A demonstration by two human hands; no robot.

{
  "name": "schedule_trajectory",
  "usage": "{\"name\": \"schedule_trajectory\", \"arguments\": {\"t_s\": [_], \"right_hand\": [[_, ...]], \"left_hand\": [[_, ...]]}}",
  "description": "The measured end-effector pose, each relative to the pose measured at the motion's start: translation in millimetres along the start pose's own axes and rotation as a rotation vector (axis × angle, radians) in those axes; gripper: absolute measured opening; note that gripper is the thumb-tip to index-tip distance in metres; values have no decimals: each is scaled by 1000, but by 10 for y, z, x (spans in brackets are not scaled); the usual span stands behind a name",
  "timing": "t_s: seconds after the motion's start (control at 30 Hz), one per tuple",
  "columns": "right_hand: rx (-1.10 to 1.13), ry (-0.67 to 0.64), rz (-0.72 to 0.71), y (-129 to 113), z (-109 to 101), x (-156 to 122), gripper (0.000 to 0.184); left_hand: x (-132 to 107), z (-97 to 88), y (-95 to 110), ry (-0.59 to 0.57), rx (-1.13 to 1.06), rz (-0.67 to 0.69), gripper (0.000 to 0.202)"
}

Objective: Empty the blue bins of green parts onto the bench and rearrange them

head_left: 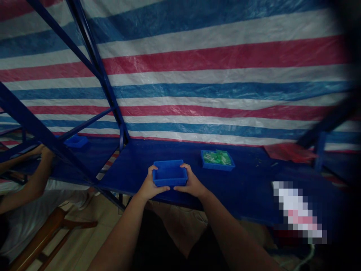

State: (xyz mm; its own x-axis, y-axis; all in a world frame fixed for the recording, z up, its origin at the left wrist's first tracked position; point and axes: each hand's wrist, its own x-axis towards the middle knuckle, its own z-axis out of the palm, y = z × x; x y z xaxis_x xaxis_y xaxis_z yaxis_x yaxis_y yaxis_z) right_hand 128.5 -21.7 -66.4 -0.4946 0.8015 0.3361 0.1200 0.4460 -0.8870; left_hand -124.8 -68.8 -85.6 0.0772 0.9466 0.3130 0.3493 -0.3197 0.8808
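An empty blue plastic bin (170,181) sits between my two hands at the front of the blue table. My left hand (151,185) grips its left end, thumb along the near wall and fingers curled round the side. On the opposite end, my right hand (191,183) holds it the same way, its thumb pointing inward. Behind and to the right stands a second blue bin (217,166), filled with small green and clear pieces too small to name.
A red sheet (290,152) lies at the table's back right, with small scraps beside it. Blue metal posts (108,88) rise at the left. Beyond them a co-worker's arms (39,177) reach over another table holding a blue bin (76,141). A wooden chair (56,226) stands lower left.
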Motion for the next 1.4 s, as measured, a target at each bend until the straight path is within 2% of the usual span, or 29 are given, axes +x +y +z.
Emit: {"name": "schedule_trajectory", "arguments": {"t_s": [0.13, 0.27, 0.43, 0.6, 0.7, 0.77, 0.87, 0.97, 1.07, 1.23, 1.3, 1.33, 1.4], "right_hand": [[-103, -46, -36, -32, -46, -133, 87], [-186, -68, -129, -8, -61, -232, 88], [-255, -75, -212, 36, -53, -263, 88], [-198, -75, -245, 7, -24, -414, 92], [-183, -21, -188, -3, -66, -467, 89], [-190, -15, -207, -22, -122, -474, 89], [-197, -78, -293, -61, -188, -465, 95], [-228, -35, -254, -75, -180, -460, 86], [-230, -14, -227, -53, -142, -499, 86], [-229, -140, -234, -33, -212, -603, 100], [-178, -162, -227, -10, -283, -573, 111], [-131, -132, -212, 15, -316, -527, 110], [-59, -2, -146, 93, -361, -370, 86]], "left_hand": [[-135, -48, -35, -77, 46, 99, 93], [-252, -89, -79, -156, 161, 183, 105], [-217, -96, -85, -146, 182, 246, 95], [-351, -59, -31, -135, 192, 375, 97], [-343, -6, 52, -115, 159, 285, 95], [-293, 23, 107, -116, 152, 324, 93], [-222, 46, 126, -172, 138, 365, 95], [-181, 64, 84, -174, 135, 316, 94], [-205, 83, 59, -167, 114, 336, 93], [-371, 27, 88, -165, 62, 277, 90], [-416, -24, 65, -118, 64, 206, 89], [-426, -50, 41, -71, 63, 150, 89], [-420, -96, -20, 63, 34, 18, 90]]}}
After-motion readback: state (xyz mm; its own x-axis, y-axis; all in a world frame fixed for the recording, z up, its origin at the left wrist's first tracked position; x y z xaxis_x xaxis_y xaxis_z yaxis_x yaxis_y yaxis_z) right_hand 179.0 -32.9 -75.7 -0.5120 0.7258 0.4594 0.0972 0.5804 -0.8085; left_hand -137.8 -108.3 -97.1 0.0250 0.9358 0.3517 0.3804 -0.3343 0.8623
